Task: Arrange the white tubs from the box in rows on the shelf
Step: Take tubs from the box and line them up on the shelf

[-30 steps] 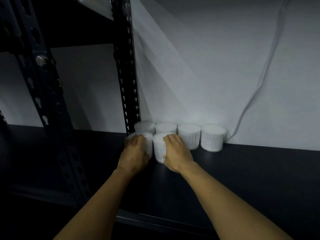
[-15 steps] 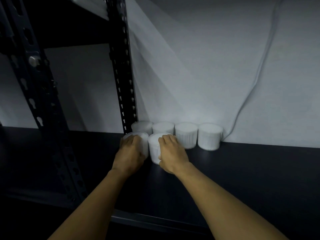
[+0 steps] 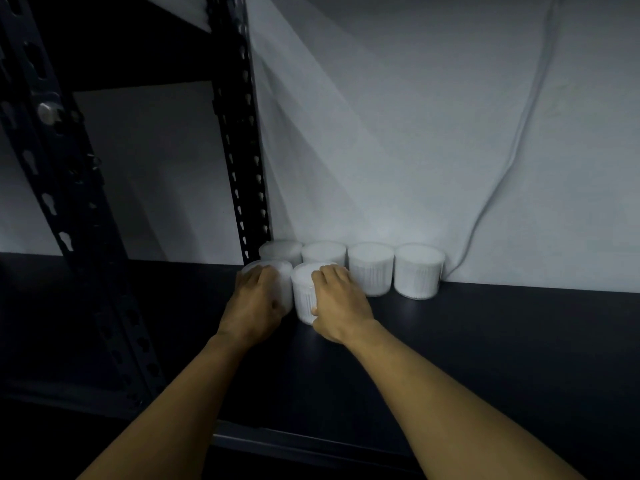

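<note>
Head view, left hand [image 3: 254, 303] hiding most of front tub [image 3: 282, 282], shelf [image 3: 485, 341] dim

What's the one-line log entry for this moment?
left hand: holds front-left tub | right hand: holds front-right tub | back row: four tubs against wall | shelf: second row begun

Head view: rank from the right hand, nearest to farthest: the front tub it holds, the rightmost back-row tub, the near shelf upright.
1. Front tub: gripped by the right hand, second row.
2. Rightmost back-row tub: to the hand's right, against the white backdrop.
3. Near shelf upright: far left, past the left hand.
</note>
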Demonstrator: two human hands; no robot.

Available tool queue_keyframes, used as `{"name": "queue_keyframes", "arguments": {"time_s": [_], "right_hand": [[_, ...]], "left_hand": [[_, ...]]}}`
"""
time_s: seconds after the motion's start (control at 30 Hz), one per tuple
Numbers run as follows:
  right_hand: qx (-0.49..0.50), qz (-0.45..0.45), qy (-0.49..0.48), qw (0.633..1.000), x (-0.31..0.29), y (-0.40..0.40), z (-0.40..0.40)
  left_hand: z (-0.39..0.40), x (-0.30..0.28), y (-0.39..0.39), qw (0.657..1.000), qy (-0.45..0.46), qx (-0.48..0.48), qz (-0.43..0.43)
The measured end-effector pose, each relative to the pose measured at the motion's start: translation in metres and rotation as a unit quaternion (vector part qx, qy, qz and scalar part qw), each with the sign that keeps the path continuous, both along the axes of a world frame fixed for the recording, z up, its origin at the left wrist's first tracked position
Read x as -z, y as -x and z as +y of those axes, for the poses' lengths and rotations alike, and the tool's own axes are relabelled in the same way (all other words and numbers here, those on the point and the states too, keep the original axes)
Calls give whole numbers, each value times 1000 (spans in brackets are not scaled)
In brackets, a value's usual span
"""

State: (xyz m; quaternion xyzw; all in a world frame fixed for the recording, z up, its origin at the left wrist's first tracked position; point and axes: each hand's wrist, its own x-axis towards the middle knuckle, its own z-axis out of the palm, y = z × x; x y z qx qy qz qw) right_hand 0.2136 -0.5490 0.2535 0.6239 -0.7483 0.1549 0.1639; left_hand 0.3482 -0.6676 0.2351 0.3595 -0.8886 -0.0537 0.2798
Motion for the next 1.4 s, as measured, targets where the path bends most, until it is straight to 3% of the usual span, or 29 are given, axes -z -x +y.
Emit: {"name": "queue_keyframes", "arguments": {"time_s": [0.4, 0.57, 0.9, 1.1, 1.4], "right_hand": [[11, -20, -5, 1000, 1, -5, 1], [19, -20, -15, 999, 3, -7, 3], [-4, -69, -33, 997, 1, 1, 25], [31, -77, 9, 997, -5, 25, 106], [164, -29, 53, 985, -8, 64, 317]], "left_hand": [[4, -7, -5, 998, 28, 3, -51], [7, -12, -4, 999, 6, 11, -52], [36, -27, -11, 997, 63, 32, -27], [99, -47, 7, 993, 92, 69, -24], [270, -60, 99, 957, 90, 272, 49]]}}
